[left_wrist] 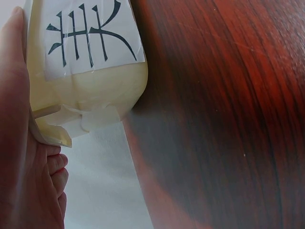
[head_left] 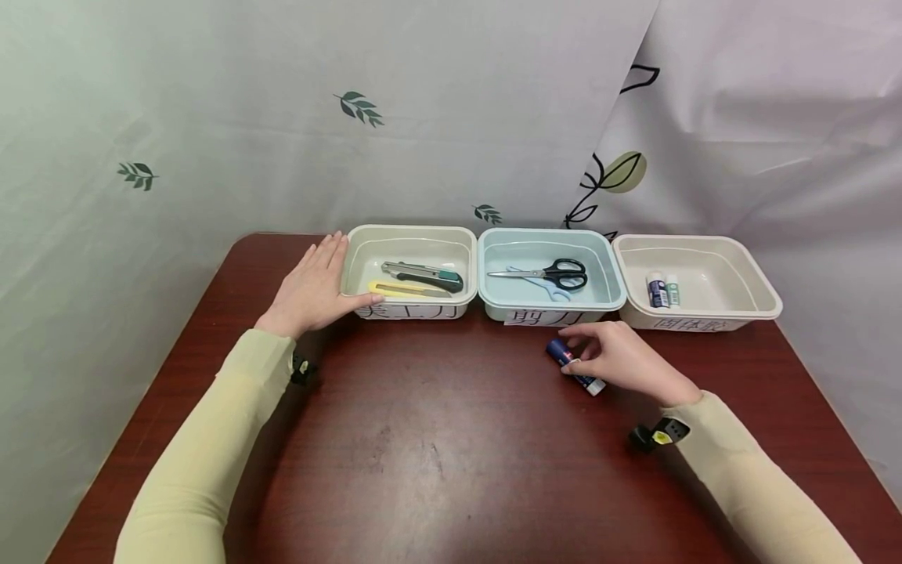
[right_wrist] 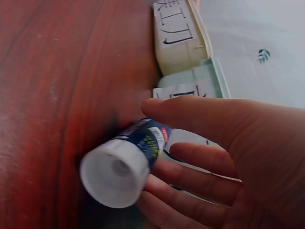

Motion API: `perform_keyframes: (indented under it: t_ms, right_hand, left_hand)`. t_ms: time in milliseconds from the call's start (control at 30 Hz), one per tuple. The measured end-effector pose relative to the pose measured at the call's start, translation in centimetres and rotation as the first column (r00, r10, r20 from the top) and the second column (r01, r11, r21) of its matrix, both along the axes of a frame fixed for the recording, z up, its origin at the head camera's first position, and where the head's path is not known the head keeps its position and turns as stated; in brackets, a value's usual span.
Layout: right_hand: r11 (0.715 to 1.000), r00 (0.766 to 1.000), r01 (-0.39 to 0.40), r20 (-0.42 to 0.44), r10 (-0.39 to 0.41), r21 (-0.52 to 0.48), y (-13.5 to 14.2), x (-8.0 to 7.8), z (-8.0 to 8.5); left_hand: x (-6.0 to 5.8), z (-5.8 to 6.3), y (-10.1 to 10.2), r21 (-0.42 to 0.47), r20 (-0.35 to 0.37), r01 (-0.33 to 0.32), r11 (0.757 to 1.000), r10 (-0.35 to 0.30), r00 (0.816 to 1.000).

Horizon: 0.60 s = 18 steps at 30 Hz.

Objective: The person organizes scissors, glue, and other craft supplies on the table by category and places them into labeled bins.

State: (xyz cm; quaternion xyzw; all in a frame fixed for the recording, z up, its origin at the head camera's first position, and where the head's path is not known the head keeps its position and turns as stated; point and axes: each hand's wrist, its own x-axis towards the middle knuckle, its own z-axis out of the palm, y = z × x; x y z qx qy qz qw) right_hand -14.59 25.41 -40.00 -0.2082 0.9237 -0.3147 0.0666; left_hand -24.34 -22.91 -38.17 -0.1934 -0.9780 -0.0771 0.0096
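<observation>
My left hand point(head_left: 310, 286) lies against the left end of the cream bin point(head_left: 412, 232), fingers straight along its side and thumb at the front rim. Two utility knives, one green and black point(head_left: 426, 276) and one yellow point(head_left: 405, 290), lie in that bin. A dark blue glue stick point(head_left: 561, 352) with a white end rests on the table before the middle bin. Around it is my right hand point(head_left: 616, 356), its thumb over the stick and index finger stretched past it. In the right wrist view, the white end point(right_wrist: 114, 174) faces the camera, with loosely spread fingers beside it.
The light blue middle bin point(head_left: 550, 236) holds black-handled scissors point(head_left: 564, 274) and light blue ones point(head_left: 557, 292). In the right-hand beige bin point(head_left: 764, 298) are two small glue sticks point(head_left: 658, 290). Handwritten labels mark the bin fronts. A patterned curtain point(head_left: 423, 141) hangs behind the table.
</observation>
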Motion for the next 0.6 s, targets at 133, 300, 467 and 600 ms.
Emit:
perform_keyframes:
  t_ms: [133,300,467,600]
  right_hand:
    - [1.0,1.0,0.001,0.0,-0.001,-0.003,-0.06,0.18,-0.5]
    - [1.0,0.999,-0.005,-0.033,0.005,-0.011,-0.26,0.43,-0.77]
    - [1.0,0.999,-0.002,-0.042,0.002,0.001,-0.4,0.53,-0.92]
    - [1.0,0.999,-0.002,-0.036,0.003,0.014,-0.44,0.5,-1.04]
  left_hand:
    - [0.03,-0.05,-0.03,0.0,0.0,-0.002,1.0,0.002,1.0]
    - [0.05,-0.02,-0.03,-0.003,-0.002,-0.003,1.0,0.003,1.0]
    - [0.05,0.04,-0.02,0.002,0.0,-0.005,1.0,0.005,1.0]
    - [0.1,0.11,0.01,0.003,-0.001,-0.005,1.0,0.005,1.0]
